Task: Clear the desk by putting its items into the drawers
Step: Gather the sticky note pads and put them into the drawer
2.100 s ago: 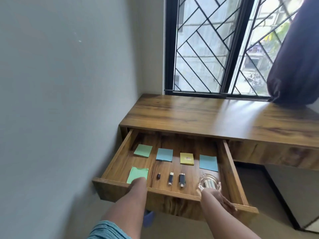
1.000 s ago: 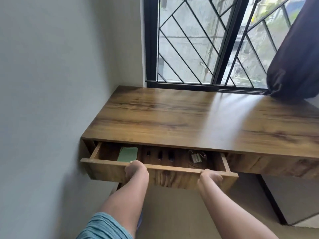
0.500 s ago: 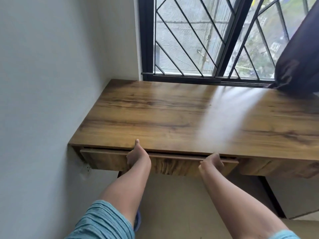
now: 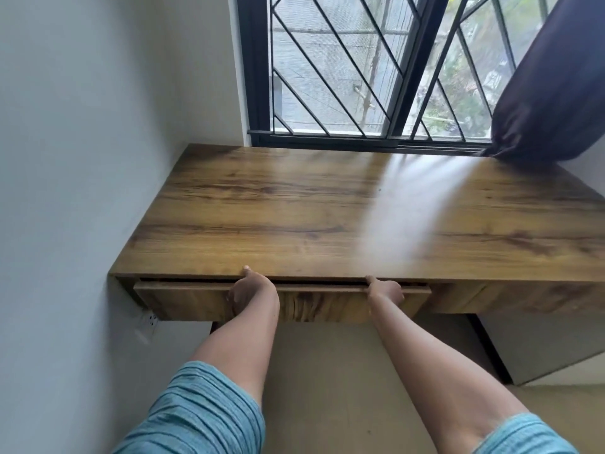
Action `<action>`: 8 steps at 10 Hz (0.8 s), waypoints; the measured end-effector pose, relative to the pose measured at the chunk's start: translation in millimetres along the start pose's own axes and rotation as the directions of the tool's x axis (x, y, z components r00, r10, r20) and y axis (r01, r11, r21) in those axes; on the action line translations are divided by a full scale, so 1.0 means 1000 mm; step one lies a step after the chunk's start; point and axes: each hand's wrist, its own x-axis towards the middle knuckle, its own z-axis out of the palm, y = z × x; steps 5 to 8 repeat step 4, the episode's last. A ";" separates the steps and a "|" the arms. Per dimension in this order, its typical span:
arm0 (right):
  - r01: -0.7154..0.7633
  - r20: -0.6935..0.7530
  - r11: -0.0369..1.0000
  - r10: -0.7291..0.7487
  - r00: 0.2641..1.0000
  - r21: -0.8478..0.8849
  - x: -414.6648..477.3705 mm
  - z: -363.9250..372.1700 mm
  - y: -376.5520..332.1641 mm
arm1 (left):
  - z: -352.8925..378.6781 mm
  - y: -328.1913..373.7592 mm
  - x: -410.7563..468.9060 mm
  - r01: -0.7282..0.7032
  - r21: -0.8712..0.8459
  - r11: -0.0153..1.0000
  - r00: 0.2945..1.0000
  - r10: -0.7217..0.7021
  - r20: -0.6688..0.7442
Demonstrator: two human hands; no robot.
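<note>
The drawer (image 4: pixel 320 303) sat almost fully inside the wooden desk (image 4: pixel 294 217), at its left part, and only a thin dark slit stayed visible between the drawer front and the underside of the desk top. The left hand (image 4: pixel 252 290) lay against the drawer front with its fingers laid flat on the wood and holding nothing; its thumb pointed up and touched the front edge of the desk top. The right hand (image 4: pixel 384 290) rested at the upper edge of the drawer front, well apart from the left one, with its thumb on that edge. Its fingers were hidden behind the back of the hand, so I cannot tell if they were straight or curled. Both forearms reached out from teal sleeves (image 4: pixel 203 411). Behind the desk stood a window (image 4: pixel 343 77) with a black grille, and a dark curtain (image 4: pixel 550 93) hung at its right side. A wall socket (image 4: pixel 149 319) was on the wall just under the left end of the desk.
</note>
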 end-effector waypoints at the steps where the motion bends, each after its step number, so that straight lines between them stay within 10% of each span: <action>1: 0.162 0.087 0.953 -0.144 0.986 -0.256 -0.007 -0.010 0.002 | 0.018 -0.005 0.000 -0.033 0.028 0.999 0.999 0.033 -0.004; 3: 0.583 0.280 0.482 -0.561 0.779 -0.654 -0.009 -0.033 -0.007 | 0.071 -0.016 -0.034 -0.283 0.344 0.895 0.959 0.259 0.116; 4: 0.683 0.363 0.425 -0.616 0.699 -0.594 0.010 -0.044 -0.020 | 0.080 -0.008 -0.086 -0.527 0.285 0.801 0.845 0.456 0.279; 8: 0.683 0.363 0.425 -0.616 0.699 -0.594 0.010 -0.044 -0.020 | 0.080 -0.008 -0.086 -0.527 0.285 0.801 0.845 0.456 0.279</action>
